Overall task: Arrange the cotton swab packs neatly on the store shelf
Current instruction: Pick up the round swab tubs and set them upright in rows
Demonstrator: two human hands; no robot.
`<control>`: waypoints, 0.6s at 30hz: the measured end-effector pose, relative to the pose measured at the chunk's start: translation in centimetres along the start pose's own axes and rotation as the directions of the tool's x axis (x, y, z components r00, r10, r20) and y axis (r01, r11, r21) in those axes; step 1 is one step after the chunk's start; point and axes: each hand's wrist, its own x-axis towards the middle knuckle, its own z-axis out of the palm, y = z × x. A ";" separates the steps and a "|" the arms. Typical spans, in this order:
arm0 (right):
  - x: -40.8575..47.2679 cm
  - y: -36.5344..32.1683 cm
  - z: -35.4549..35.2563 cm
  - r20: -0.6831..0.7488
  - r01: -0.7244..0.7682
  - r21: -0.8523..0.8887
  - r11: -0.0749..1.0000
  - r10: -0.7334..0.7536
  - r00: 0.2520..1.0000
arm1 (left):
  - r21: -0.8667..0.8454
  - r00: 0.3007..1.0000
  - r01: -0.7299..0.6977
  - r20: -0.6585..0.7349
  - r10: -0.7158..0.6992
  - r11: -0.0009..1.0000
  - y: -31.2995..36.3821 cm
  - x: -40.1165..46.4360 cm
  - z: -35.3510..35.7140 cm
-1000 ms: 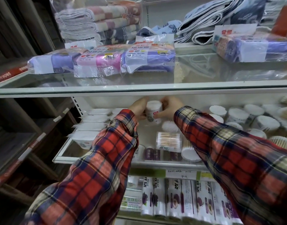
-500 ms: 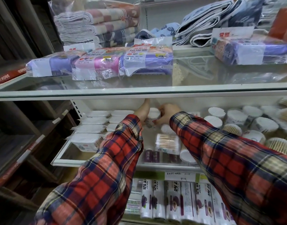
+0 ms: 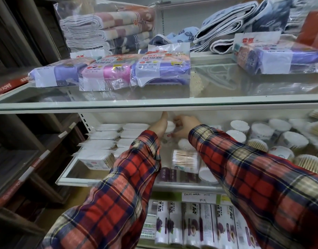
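Observation:
A small round cotton swab tub (image 3: pixel 170 127) with a white top stands deep on the middle glass shelf (image 3: pixel 79 175). My left hand (image 3: pixel 159 125) is against its left side, thumb pointing up. My right hand (image 3: pixel 186 125) grips it from the right with curled fingers. Both arms wear red plaid sleeves. Below the hands another round tub (image 3: pixel 184 143) stands, and a clear pack of wooden-stick swabs (image 3: pixel 185 159) lies on its side. Flat rectangular swab packs (image 3: pixel 100 146) are stacked in rows at the left. Several round tubs (image 3: pixel 262 130) stand at the right.
The upper glass shelf (image 3: pixel 154 104) overhangs the hands and carries bagged cloth packs (image 3: pixel 160 69) and folded towels (image 3: pixel 108 27). Wrap boxes (image 3: pixel 192 225) fill the shelf below. Dark wooden shelving (image 3: pixel 19 159) stands to the left.
Both hands have pushed the small round tub farther back and slightly down on the middle shelf. The view has tilted a little lower.

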 end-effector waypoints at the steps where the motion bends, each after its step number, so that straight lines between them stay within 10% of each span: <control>1: -0.1 0.1 -0.3 -0.026 0.004 0.036 0.999 -0.003 1.000 | 0.038 1.000 -0.009 -0.016 0.009 0.999 0.1 0.0 0.1; 11: -3.5 0.2 -4.1 -0.245 0.061 0.240 0.969 0.000 0.970 | 0.343 0.956 -0.293 0.079 0.283 0.892 3.6 -2.5 0.1; 18: -7.5 0.4 -4.6 0.129 0.186 -0.012 0.982 -0.183 0.975 | 0.319 0.907 -0.401 0.007 0.421 0.859 2.9 -6.9 0.1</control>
